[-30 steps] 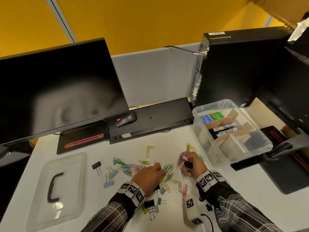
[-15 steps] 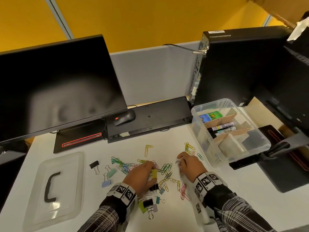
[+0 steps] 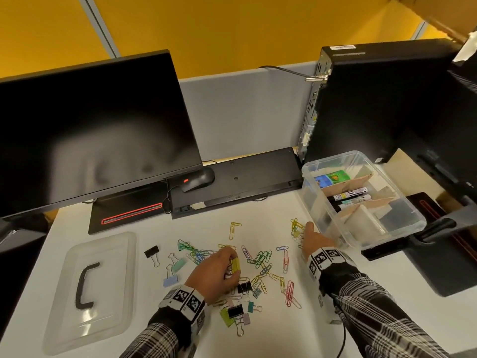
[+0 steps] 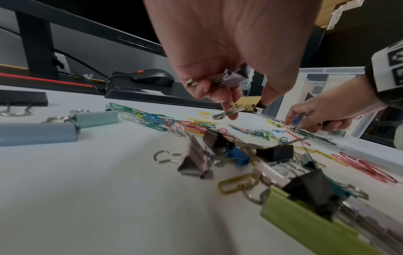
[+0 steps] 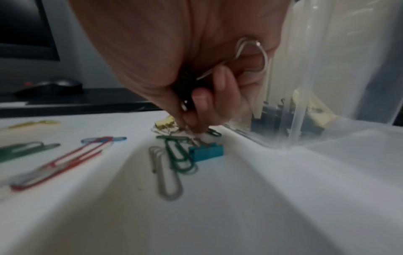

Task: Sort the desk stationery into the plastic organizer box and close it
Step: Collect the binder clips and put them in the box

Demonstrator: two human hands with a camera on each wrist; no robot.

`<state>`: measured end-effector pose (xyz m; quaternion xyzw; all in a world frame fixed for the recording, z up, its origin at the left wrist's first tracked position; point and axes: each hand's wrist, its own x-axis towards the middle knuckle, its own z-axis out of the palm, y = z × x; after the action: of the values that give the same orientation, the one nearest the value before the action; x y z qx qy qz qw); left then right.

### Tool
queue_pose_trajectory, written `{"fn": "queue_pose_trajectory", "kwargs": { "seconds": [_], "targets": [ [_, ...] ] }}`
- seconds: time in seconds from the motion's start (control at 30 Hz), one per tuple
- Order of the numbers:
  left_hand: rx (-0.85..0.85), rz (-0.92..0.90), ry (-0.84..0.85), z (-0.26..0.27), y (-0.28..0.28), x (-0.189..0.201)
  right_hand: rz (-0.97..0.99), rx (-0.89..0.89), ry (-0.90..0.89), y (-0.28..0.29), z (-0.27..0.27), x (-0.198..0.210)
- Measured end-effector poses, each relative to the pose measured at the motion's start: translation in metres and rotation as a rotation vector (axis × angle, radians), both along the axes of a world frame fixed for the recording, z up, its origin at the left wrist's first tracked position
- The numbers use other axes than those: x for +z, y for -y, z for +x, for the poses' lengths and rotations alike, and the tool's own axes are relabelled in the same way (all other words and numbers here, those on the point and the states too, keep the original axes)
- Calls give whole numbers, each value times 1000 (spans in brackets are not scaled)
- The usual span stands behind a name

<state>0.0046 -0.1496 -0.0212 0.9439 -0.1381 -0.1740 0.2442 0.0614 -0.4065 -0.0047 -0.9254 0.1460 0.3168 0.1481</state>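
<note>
Coloured paper clips point(image 3: 260, 259) and binder clips point(image 3: 235, 311) lie scattered on the white desk. My left hand point(image 3: 231, 267) hovers over the pile, pinching a yellow binder clip point(image 4: 248, 104) and holding a purple one point(image 4: 233, 78) in its curled fingers. My right hand point(image 3: 305, 229) is down on the desk beside the clear organizer box point(image 3: 333, 159). It keeps a wire-handled binder clip point(image 5: 250, 55) in its palm while its fingertips point(image 5: 193, 126) touch a small yellow clip point(image 5: 164, 124). The box stands open, with cardboard dividers and markers point(image 3: 349, 196) inside.
The box lid point(image 3: 93, 290) with a black handle lies at the front left. A monitor point(image 3: 90, 135), mouse point(image 3: 198, 180) and upturned keyboard point(image 3: 237, 180) line the back. A computer tower point(image 3: 374, 99) stands behind the box, and a second monitor's stand point(image 3: 433, 228) is to its right.
My right hand moved right, from the middle of the pile to the clips beside the box. My left hand shifted slightly left and now shows a yellow binder clip.
</note>
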Motion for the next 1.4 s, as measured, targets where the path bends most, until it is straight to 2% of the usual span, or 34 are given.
{"fn": "queue_pose_trajectory", "kwargs": {
  "seconds": [0.17,0.3,0.47,0.63,0.77,0.9,0.97,1.07,1.13,1.23,1.33,1.4],
  "targets": [
    [5,-5,8,0,-4,1,-25,8,9,-1,-4,2],
    [1,-21,13,1,-3,3,-78,75,93,-3,-12,11],
    [13,-26,17,4,10,6,-118,150,261,-1,-29,51],
    [12,-54,31,6,30,8,-185,54,415,36,-30,97],
    [1,-44,20,6,45,8,-269,-9,250,75,-23,113],
    [-8,-34,14,4,58,6,-251,90,135,87,-9,99],
    [2,-43,6,3,64,3,-200,76,241,89,-5,89],
    [14,-55,7,1,67,1,18,-30,558,89,-5,76],
    [15,-60,5,0,69,0,155,-44,612,90,-9,65],
    [6,-73,21,0,73,3,253,-22,730,101,-14,56],
    [-4,-82,16,5,85,13,258,2,934,123,-20,58],
    [-27,-90,35,9,99,24,157,-39,1009,140,-22,53]
  ]
}}
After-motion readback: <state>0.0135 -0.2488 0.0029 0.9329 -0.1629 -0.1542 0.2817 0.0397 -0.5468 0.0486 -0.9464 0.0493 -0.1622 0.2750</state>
